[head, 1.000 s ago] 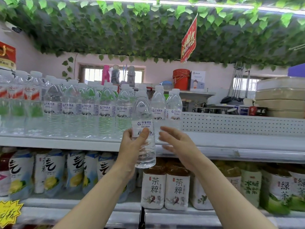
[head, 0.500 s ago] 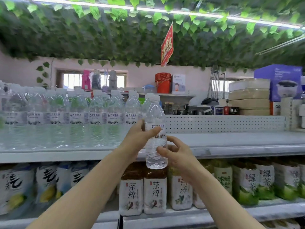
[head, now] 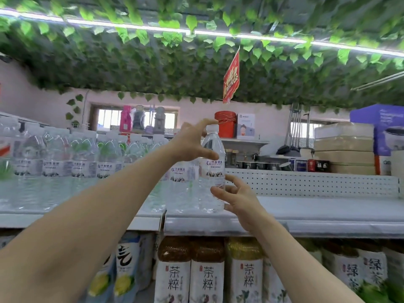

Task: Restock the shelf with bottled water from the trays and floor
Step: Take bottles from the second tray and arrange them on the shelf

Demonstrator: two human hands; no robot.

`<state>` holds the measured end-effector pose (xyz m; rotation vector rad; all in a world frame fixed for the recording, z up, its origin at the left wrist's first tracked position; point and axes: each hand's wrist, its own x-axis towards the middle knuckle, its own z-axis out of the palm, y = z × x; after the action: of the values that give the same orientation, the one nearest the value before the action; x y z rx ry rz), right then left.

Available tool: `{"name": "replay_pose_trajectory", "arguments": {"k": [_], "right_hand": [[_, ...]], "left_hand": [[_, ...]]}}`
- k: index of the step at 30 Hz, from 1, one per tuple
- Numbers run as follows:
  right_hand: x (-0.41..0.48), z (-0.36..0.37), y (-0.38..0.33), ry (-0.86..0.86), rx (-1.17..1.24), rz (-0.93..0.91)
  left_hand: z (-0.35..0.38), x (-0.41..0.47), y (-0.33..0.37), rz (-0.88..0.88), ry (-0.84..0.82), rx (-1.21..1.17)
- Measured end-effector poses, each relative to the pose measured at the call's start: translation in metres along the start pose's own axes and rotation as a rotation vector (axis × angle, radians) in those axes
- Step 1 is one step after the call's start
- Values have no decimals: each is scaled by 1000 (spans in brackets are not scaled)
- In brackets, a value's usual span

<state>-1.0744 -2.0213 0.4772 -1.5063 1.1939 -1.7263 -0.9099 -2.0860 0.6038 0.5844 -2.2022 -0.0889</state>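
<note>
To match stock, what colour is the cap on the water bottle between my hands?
The cap is white, clearest in the head view.
</note>
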Motion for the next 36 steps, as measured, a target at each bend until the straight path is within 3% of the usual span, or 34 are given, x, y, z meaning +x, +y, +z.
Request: {"name": "replay_pose_trajectory", "arguments": {"k": [17, 27, 36], "right_hand": [[52, 7, 31, -19, -132, 50], [69, 4, 42, -21, -180, 103], [76, 4, 38, -59, -163, 150]], "left_hand": [[14, 28, -60, 5, 16, 112], [19, 34, -67, 34, -17, 328], [21, 37, -67, 43, -26, 384]]}}
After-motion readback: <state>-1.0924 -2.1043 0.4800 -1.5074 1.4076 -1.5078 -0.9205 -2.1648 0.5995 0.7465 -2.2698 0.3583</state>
